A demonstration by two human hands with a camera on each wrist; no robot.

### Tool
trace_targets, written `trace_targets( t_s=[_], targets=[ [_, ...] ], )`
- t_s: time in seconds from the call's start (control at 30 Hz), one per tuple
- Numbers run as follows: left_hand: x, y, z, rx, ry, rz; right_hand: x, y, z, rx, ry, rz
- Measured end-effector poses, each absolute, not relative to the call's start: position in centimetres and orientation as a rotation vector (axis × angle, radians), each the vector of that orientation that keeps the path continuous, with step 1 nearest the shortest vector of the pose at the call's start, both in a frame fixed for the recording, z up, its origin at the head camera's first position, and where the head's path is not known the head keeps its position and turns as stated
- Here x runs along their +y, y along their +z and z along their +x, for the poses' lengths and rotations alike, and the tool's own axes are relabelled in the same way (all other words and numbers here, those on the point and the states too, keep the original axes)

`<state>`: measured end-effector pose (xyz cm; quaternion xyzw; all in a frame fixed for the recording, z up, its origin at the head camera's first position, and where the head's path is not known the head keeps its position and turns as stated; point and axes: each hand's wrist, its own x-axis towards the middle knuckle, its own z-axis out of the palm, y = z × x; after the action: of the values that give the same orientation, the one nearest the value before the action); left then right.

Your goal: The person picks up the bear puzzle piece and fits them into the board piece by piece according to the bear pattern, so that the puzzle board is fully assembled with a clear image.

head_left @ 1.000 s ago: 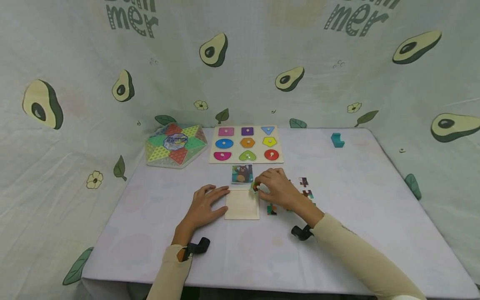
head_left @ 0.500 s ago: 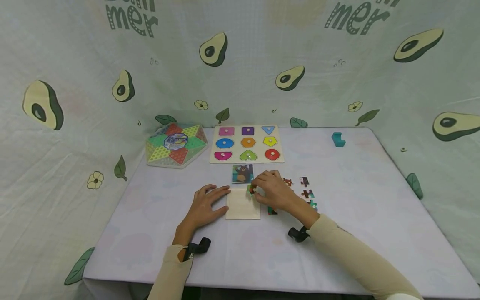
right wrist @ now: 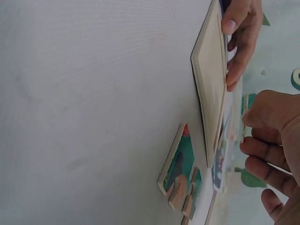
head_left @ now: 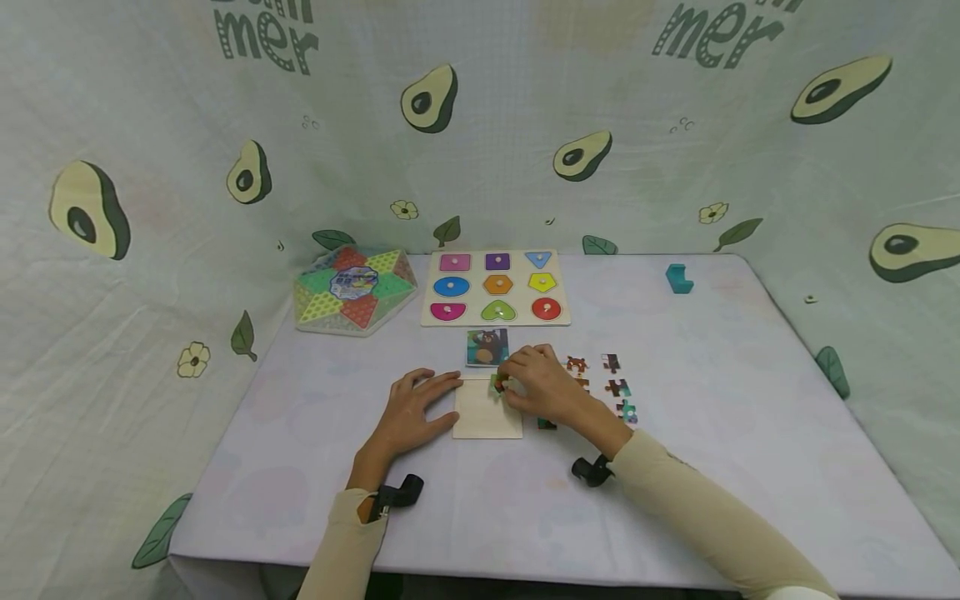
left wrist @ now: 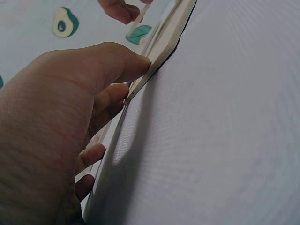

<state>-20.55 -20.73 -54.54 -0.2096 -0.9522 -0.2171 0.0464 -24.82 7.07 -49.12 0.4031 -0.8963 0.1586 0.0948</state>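
– When looking at the right hand (head_left: 542,385), finding anything in it?

– Yes: pinching a small puzzle piece (head_left: 496,386) between thumb and fingers, over the far part of the wooden tray (head_left: 487,419), between both hands (hard to tell whether touching the wood).

– And with the left hand (head_left: 412,412)?

– Spread wide, with fingers nearly straight, touching the tray's left edge with the thumb and reaching its far left corner with the fingertips.

– Seeing what close by?

– Loose puzzle pieces (head_left: 618,388), lying to the right of the right hand, partly hidden by it. Just beyond its fingertips, also a picture card (head_left: 487,347) with a brown bear.

– And farther off?

– Beyond both hands, a shape board (head_left: 475,287) with nine coloured shapes. Ahead of the left hand, a multicoloured faceted box (head_left: 354,287). Far forward and to the right of the right hand, a teal block (head_left: 679,279).
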Motion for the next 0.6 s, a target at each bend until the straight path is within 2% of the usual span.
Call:
trace_targets(
  t_s=[0.6],
  targets=[
    [-20.8, -54.3, -20.5, -2.915, -0.679, -0.652, 5.4, -49.9, -24.9, -2.665, 0.462, 1.222]
  ],
)
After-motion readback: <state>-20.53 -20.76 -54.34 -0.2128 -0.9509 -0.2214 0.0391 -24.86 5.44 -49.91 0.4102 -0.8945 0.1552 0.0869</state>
